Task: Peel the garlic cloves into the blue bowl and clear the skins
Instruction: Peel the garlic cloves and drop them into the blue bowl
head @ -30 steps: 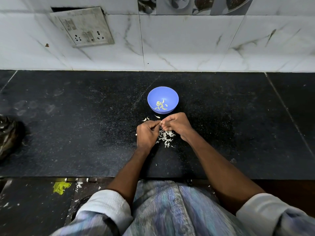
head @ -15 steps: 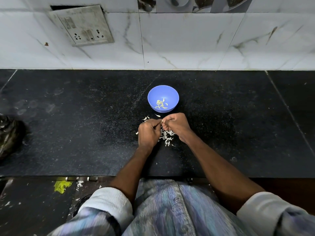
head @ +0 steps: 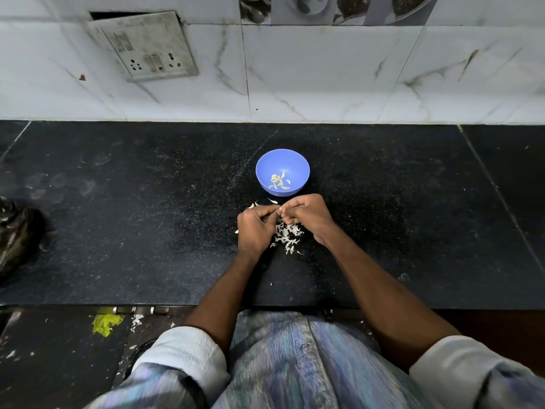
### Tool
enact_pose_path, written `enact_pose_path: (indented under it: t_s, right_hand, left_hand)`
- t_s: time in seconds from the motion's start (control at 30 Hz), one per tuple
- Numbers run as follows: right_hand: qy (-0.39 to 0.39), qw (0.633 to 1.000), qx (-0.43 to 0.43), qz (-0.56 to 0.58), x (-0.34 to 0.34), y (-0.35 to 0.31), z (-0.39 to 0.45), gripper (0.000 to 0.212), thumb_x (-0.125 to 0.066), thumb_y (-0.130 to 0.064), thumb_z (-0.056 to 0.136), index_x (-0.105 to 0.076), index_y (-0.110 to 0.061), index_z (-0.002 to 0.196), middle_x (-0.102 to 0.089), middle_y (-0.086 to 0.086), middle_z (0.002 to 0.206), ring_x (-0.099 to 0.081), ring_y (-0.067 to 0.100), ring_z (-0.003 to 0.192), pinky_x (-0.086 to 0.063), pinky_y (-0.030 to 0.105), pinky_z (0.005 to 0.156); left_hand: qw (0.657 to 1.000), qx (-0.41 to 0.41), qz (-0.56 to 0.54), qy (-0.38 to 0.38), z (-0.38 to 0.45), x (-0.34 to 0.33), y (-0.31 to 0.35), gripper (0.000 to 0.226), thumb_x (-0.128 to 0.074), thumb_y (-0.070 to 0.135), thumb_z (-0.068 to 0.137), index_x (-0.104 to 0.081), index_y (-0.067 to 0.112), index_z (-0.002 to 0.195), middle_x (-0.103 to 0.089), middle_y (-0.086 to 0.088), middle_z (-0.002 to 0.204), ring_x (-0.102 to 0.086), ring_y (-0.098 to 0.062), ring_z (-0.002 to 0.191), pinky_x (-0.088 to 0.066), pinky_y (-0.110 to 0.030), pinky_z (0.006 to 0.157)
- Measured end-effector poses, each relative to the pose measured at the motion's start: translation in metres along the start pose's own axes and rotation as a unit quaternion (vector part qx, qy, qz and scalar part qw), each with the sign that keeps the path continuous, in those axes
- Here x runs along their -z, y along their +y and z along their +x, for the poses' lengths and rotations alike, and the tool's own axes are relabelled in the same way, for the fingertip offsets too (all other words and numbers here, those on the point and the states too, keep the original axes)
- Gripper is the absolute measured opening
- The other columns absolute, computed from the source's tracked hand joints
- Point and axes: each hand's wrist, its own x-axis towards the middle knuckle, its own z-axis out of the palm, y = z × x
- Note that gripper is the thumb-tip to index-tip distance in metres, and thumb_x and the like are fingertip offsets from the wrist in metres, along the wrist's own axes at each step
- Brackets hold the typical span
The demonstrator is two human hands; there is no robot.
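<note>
- Bench (head: 118,231): black stone, carrying all items.
- Blue bowl (head: 282,160): just beyond both hands, peeled cloves inside.
- Left hand (head: 256,228) and right hand (head: 309,216): fingers curled, fingertips meeting, pinching a garlic clove (head: 279,210); its long axis cannot be told.
- Skins (head: 287,236): heaped beneath the hands.
- Judgement: right hand nearer the bowl.

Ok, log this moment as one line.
both hands peeling clove | blue bowl holds peeled cloves | skins piled on counter

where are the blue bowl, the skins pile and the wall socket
bowl (head: 298,165): head view, inner back wall.
skins (head: 287,236): head view, middle of pile between the wrists.
socket (head: 147,47): head view, plate face.
</note>
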Motion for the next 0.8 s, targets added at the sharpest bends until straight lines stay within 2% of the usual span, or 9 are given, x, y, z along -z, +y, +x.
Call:
enact_pose_path:
  t_s: [0.27,0.33,0.4,0.47,0.53,0.7,0.73,0.8]
  right_hand:
    - [-0.001,1.000,0.004,-0.011,0.002,0.003,0.000,0.007,-0.070,0.002,0.090,-0.077,0.002,0.089,-0.076,0.022,0.083,-0.069,0.021,0.071,-0.060,0.034,0.074]
    - [0.004,1.000,0.004,-0.026,0.001,0.003,0.000,0.009,-0.068,0.002,0.088,-0.077,0.001,0.087,-0.075,0.024,0.081,-0.067,0.018,0.067,-0.058,0.031,0.068]
    - [0.013,0.999,0.006,-0.040,-0.001,0.003,0.000,0.009,-0.067,0.000,0.089,-0.076,0.000,0.087,-0.074,0.020,0.076,-0.063,0.015,0.063,-0.053,0.027,0.060]
    - [0.020,0.999,0.001,-0.038,-0.003,0.003,0.000,0.009,-0.066,-0.002,0.089,-0.075,-0.001,0.088,-0.071,0.011,0.069,-0.062,0.011,0.061,-0.050,0.025,0.058]
    - [0.023,0.999,-0.004,-0.032,-0.003,0.002,0.000,0.010,-0.066,-0.003,0.089,-0.075,-0.001,0.090,-0.070,0.007,0.068,-0.061,0.011,0.061,-0.049,0.025,0.058]
    - [0.026,0.999,-0.004,-0.036,-0.006,0.003,0.000,0.011,-0.065,-0.003,0.088,-0.076,-0.006,0.088,-0.072,0.005,0.070,-0.061,0.009,0.061,-0.049,0.024,0.058]
    - [0.033,0.999,-0.005,-0.038,-0.007,0.004,0.000,0.011,-0.066,-0.004,0.087,-0.076,-0.007,0.087,-0.072,0.006,0.071,-0.061,0.009,0.061,-0.049,0.024,0.057]
    - [0.050,0.998,-0.007,-0.038,-0.007,0.006,0.000,0.008,-0.068,-0.006,0.085,-0.076,-0.009,0.085,-0.073,0.006,0.073,-0.060,0.010,0.061,-0.048,0.023,0.055]
  left_hand:
    - [0.998,0.038,-0.047,-0.020,-0.001,-0.002,-0.007,0.011,-0.081,0.013,0.091,-0.085,0.014,0.102,-0.081,0.008,0.089,-0.077,-0.009,0.078,-0.061,-0.024,0.073]
    - [0.997,0.047,-0.064,-0.020,-0.001,-0.003,-0.006,0.011,-0.081,0.011,0.091,-0.085,0.012,0.102,-0.082,0.005,0.089,-0.078,-0.010,0.078,-0.060,-0.023,0.073]
    - [0.989,0.090,-0.116,-0.012,-0.001,-0.007,-0.003,0.012,-0.080,0.008,0.091,-0.084,0.007,0.102,-0.082,-0.001,0.091,-0.078,-0.012,0.081,-0.061,-0.024,0.077]
    - [0.959,0.179,-0.222,-0.001,-0.001,-0.011,0.000,0.013,-0.078,0.003,0.092,-0.081,0.000,0.104,-0.081,-0.010,0.095,-0.077,-0.017,0.084,-0.062,-0.027,0.082]
    - [0.912,0.258,-0.318,0.009,-0.003,-0.013,0.004,0.015,-0.073,-0.002,0.093,-0.078,-0.006,0.107,-0.080,-0.017,0.096,-0.076,-0.016,0.081,-0.062,-0.023,0.080]
    - [0.827,0.358,-0.432,0.010,-0.005,-0.012,0.010,0.016,-0.065,-0.006,0.097,-0.077,-0.004,0.108,-0.080,-0.013,0.093,-0.076,-0.012,0.079,-0.062,-0.020,0.081]
    - [0.832,0.357,-0.424,0.007,-0.005,-0.011,0.010,0.016,-0.066,-0.005,0.097,-0.077,-0.004,0.107,-0.080,-0.013,0.093,-0.076,-0.012,0.079,-0.062,-0.020,0.079]
    - [0.883,0.301,-0.359,0.010,-0.004,-0.012,0.006,0.015,-0.071,-0.004,0.095,-0.078,-0.003,0.108,-0.080,-0.016,0.093,-0.074,-0.014,0.077,-0.062,-0.021,0.075]
